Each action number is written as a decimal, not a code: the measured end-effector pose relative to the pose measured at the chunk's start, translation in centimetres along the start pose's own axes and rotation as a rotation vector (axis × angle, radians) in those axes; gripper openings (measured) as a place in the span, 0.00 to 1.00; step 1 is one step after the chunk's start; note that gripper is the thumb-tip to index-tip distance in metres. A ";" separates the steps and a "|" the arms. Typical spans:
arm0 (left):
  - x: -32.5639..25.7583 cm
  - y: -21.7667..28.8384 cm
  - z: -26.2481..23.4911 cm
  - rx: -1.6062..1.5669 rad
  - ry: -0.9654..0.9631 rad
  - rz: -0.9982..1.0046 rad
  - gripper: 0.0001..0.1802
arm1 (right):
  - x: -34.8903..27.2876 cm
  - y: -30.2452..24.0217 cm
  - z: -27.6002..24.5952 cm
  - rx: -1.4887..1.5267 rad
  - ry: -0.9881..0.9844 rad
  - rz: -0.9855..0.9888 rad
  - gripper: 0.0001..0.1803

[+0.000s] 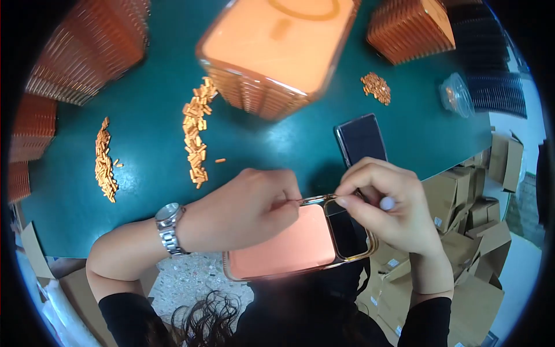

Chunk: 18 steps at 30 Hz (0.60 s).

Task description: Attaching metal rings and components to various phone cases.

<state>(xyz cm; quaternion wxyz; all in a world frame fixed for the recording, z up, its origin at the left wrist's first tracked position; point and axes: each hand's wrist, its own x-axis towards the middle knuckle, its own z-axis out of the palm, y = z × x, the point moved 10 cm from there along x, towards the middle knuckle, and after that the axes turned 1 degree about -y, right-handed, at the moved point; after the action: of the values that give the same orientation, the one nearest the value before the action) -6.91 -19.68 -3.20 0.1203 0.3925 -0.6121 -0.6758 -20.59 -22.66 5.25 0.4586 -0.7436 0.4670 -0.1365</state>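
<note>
A phone case (283,245) with a pink-orange back, gold rim and large camera cutout is tilted in front of my body at the table's near edge. My left hand (245,208) is closed, thumb and forefinger pinched at the case's upper side rim. My right hand (388,202) is closed too, with fingertips pinched at the rim beside the camera cutout. Out of its grip pokes the round pale end of a slim tool (387,203); the rest is hidden by the fingers. Whether a small part sits between the fingertips cannot be made out.
Small orange pieces lie in a long row (196,136), a left pile (104,165) and a right pile (376,88). Tall case stacks (277,46) stand across the green table (277,147). A dark phone (362,139) and clear tub (456,95) lie right; cardboard boxes (468,277) fill the floor.
</note>
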 end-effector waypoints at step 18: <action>-0.5 0.7 0.6 0.235 0.065 0.141 0.10 | 1.5 -0.1 5.2 -0.315 -0.191 -0.141 0.08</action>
<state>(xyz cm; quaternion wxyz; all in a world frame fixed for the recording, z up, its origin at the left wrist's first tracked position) -7.22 -19.15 -2.37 0.1404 0.3818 -0.7088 -0.5763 -16.46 -20.98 2.22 0.3683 -0.8466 0.3837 -0.0226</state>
